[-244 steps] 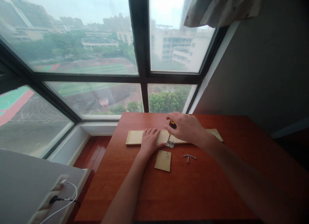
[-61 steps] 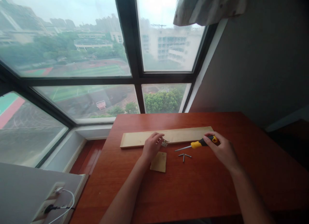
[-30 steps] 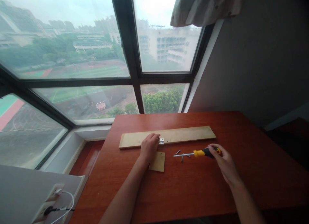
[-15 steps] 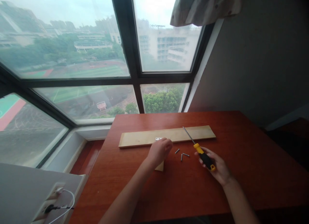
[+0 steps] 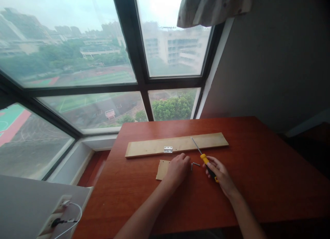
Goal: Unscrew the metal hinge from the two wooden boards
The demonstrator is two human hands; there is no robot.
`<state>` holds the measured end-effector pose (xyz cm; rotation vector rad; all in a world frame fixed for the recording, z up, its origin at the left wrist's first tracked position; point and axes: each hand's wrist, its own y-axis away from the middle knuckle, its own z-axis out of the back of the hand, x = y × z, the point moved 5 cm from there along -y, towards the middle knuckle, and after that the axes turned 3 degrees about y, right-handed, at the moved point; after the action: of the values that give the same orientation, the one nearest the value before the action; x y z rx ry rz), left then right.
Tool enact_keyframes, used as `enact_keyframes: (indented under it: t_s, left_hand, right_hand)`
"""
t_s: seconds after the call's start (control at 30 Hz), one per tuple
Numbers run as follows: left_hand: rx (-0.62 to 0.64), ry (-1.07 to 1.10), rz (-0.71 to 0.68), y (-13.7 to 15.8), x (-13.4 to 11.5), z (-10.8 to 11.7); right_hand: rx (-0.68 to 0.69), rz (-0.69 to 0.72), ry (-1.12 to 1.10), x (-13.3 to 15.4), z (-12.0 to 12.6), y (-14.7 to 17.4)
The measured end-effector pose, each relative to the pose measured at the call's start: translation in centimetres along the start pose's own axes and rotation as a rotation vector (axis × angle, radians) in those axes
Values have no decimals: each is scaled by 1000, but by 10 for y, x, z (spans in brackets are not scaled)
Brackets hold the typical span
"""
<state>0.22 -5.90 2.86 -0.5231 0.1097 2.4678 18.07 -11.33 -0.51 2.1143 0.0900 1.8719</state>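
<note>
A screwdriver (image 5: 206, 160) with a yellow and black handle is gripped in my right hand (image 5: 219, 172), its metal shaft slanting up and left over the long wooden board (image 5: 144, 147). My left hand (image 5: 179, 168) reaches down to the table with bent fingers pressed together; whatever lies under the fingertips is hidden. Just right of those fingers are two loose screws (image 5: 196, 164). A silver hinge (image 5: 168, 149) lies on the front edge of the board, near a small hole. The small wooden piece (image 5: 162, 169) is partly covered by my left hand and wrist.
All of this lies on a reddish-brown table (image 5: 134, 204). Large windows (image 5: 90, 108) rise behind it, with a curtain (image 5: 213, 9) at the top. At the lower left, plugs and a white cable (image 5: 77, 204) sit at a wall socket.
My left hand has moved right and down, off the hinge, to the screws; its fingers now cover where one screw lay. The hinge and small wooden piece show more. The screwdriver has shifted slightly left.
</note>
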Motion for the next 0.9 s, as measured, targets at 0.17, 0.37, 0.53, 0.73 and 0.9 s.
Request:
enact_keyframes:
  t_s: [0.17, 0.37, 0.53, 0.73, 0.9]
  left_hand:
    - [-76, 58, -9, 7, 5, 8]
    - [-258, -71, 103, 14, 37, 36]
    - [-334, -105, 123, 22, 65, 55]
    - [-255, -175, 26, 18, 64, 55]
    - [-200, -240, -9, 13, 63, 51]
  right_hand:
    - [-11, 6, -2, 2, -2, 1]
    - [-12, 14, -19, 0, 0, 2]
    - [-1, 22, -23, -1, 0, 2]
    - [4, 27, -11, -3, -1, 1]
    - [-10, 23, -10, -3, 0, 1]
